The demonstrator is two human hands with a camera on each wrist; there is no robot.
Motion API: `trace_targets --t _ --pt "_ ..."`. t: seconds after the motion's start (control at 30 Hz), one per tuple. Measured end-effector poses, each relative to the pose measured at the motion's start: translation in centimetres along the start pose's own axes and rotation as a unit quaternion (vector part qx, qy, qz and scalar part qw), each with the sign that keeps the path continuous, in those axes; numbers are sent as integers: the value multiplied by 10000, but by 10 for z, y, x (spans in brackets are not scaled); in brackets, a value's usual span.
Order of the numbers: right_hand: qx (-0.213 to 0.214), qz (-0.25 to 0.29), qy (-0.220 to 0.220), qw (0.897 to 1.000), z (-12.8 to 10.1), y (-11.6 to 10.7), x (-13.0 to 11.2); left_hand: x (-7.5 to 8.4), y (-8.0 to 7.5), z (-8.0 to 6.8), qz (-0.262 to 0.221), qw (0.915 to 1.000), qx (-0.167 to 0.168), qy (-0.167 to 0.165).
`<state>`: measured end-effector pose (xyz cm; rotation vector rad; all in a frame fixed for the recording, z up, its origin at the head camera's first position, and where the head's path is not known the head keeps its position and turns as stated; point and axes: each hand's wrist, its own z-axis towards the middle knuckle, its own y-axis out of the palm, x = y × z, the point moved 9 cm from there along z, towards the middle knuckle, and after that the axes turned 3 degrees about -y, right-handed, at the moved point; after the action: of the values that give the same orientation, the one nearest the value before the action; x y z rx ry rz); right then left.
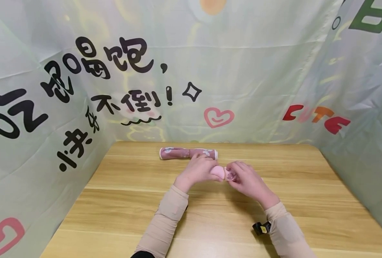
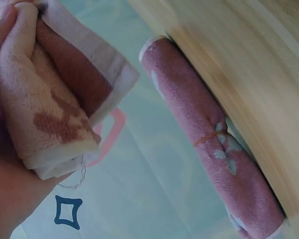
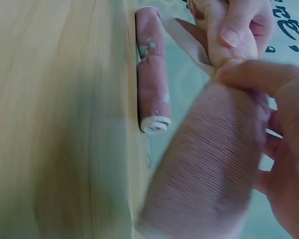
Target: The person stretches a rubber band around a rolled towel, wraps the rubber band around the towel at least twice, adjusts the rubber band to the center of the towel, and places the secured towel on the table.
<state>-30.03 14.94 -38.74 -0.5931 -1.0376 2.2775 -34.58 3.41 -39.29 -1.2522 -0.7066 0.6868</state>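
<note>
Both hands hold a pink towel in the air over the table. In the left wrist view, this towel is partly rolled, with a loose pale-edged flap and a hanging thread. My left hand grips one half of it. My right hand holds the other half; in the right wrist view its thumb and fingers pinch the towel beside a thin orange band round its narrowed middle. Behind the left hand lies a second, rolled mauve towel with pale flower shapes, an orange band round its middle.
The wooden table has its back edge close behind the mauve roll. A printed cloth backdrop with black writing, hearts and coloured letters hangs at the back and both sides. A small black device sits on the right wrist.
</note>
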Motion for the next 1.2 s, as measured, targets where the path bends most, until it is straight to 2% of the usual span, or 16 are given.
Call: trace_targets --t 0.2,0.3,0.43,0.6,0.9,1.2 --pt "-40 490 150 9987 1 -3 3 5 -5 -1 290 9987 340 256" --pt "46 475 230 9986 2 -5 4 7 -7 -2 341 9974 512 380" --pt "178 552 122 9982 2 -6 2 11 -12 -3 375 9943 820 567" --pt "130 691 115 9975 1 -7 0 16 -19 -7 406 9900 1102 779" --pt "-551 1201 704 9887 -2 6 0 19 -24 -10 443 9861 1237 1016" --pt "-529 1212 680 9889 1 9 -3 15 -23 -10 329 9868 1171 1067"
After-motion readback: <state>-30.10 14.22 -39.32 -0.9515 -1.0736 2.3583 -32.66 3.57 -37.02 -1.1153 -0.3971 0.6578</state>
